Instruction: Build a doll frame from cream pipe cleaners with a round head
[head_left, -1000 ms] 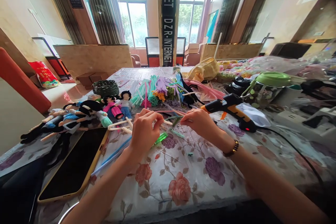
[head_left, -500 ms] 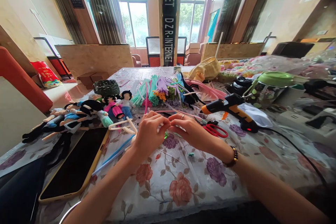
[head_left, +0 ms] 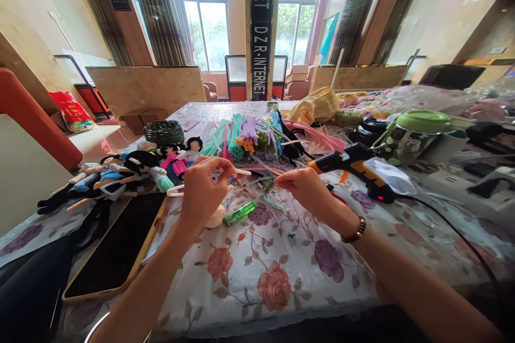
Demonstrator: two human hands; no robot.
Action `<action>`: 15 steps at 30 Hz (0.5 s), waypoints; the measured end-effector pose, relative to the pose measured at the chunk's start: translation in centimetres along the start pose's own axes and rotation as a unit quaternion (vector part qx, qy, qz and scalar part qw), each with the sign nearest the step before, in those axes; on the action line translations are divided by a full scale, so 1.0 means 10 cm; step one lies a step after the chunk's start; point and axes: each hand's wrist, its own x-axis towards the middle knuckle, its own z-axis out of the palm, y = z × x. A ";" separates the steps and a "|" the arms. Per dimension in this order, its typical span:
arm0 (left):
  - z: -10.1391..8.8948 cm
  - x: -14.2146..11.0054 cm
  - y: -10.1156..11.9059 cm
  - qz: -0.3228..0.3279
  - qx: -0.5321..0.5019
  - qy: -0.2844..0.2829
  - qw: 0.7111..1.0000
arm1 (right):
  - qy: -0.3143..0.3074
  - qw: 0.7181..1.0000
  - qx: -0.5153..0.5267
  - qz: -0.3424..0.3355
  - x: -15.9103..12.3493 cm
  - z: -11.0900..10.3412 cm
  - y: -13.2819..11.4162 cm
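With left hand point(head_left: 203, 187), beyond the green lighter point(head_left: 240, 214), pinching a pale fuzzy stem point(head_left: 243, 172); might drop it through a loose grip. Right of the lighter, with right hand point(head_left: 308, 190), pinching, cannot tell on what; might get burned brushing the glue gun point(head_left: 354, 163), farther right, if hot.

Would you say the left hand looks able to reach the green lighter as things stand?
Probably yes: the lighter lies uncovered close to the left hand, though its fingers seem to pinch a pale stem.
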 end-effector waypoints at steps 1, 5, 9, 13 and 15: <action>-0.04 0.03 -0.02 -0.020 0.005 0.000 1.000 | 0.007 1.000 0.001 0.006 0.00 0.00 0.01; -0.17 0.09 -0.10 -0.079 0.025 -0.028 0.996 | 0.010 1.000 -0.009 0.022 0.00 -0.02 0.00; -0.39 0.11 -0.14 -0.125 0.047 -0.064 0.989 | -0.003 1.000 -0.013 -0.002 0.01 -0.03 -0.01; -0.74 0.08 -0.26 -0.157 0.141 -0.100 0.972 | -0.021 0.999 -0.019 -0.016 0.01 -0.03 0.00; -0.89 0.04 -0.40 -0.194 0.149 -0.148 0.958 | -0.022 0.999 -0.028 -0.003 0.01 -0.03 -0.01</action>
